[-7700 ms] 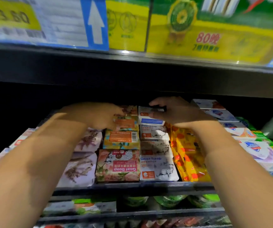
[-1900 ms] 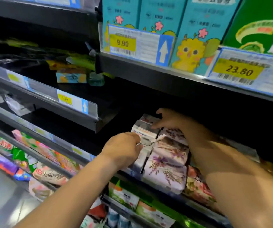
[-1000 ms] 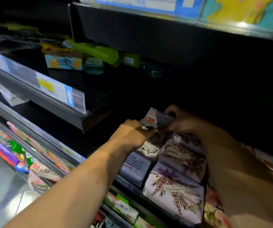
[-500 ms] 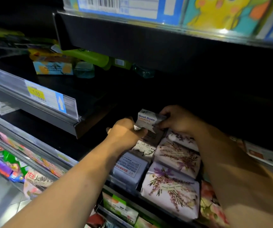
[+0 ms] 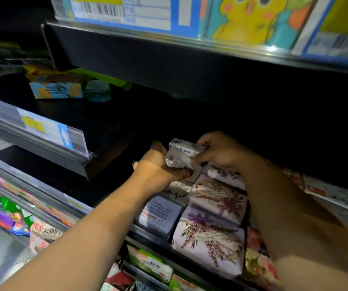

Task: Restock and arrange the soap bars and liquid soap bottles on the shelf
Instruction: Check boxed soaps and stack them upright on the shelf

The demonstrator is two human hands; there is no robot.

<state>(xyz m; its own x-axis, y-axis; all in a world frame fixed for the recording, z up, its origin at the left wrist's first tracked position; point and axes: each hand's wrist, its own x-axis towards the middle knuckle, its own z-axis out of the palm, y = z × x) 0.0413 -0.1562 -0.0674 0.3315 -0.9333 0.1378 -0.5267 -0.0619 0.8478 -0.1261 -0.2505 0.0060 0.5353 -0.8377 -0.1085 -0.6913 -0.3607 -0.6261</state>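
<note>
- Likely the weakest point is the hold itself: the Goat Soap box (image 5: 184, 155) is raised off the row and tilted, carried by two hands at its ends; if either hand lets go before the box is seated, it could drop onto the packs below or slide over the shelf front rail (image 5: 148, 235).
- Equally, the gap at the back of the left row looks tight and dark; pushed in crooked, the box could catch on the pack beneath it, or nudge the lavender soap bars (image 5: 217, 198) just beside it out of line; a hard squeeze might crumple its wrapper.
- Left hand (image 5: 156, 171): reaches in from the lower left, back of the hand up; its fingers are curled round the box's lower left end, their tips mostly hidden.
- Right hand (image 5: 217, 150): comes in from the right above the lavender bars; thumb and fingers pinch the box's upper right end.
- Box's place: above the rear of the left row, behind the grey-blue soap box (image 5: 160, 215) at the front; not yet set down, as I judge it.
</note>
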